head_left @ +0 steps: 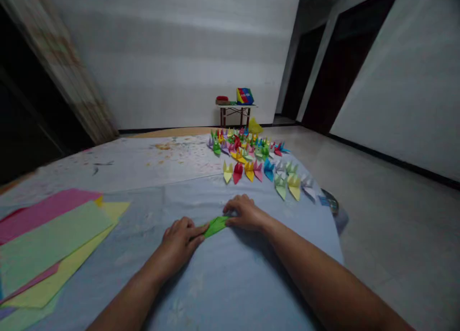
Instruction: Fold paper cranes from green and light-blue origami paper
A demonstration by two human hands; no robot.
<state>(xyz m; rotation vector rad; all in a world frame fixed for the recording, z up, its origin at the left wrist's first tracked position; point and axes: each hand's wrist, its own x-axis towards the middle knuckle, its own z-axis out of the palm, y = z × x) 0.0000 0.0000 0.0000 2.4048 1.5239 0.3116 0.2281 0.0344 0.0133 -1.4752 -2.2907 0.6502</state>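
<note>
A folded green paper piece (216,225) lies on the pale blue cloth (223,283) in front of me. My left hand (180,237) is curled with its fingertips pressing the paper's near-left end. Over the far-right end lies my right hand (245,212), fingers bent down onto the paper. Both hands pinch it flat against the cloth.
Several folded paper cranes (251,161) in many colours stand in rows beyond my hands. Flat sheets of pink, green and yellow paper (46,245) lie at the left. A small table (235,111) with a colourful box stands by the far wall. Bare floor lies to the right.
</note>
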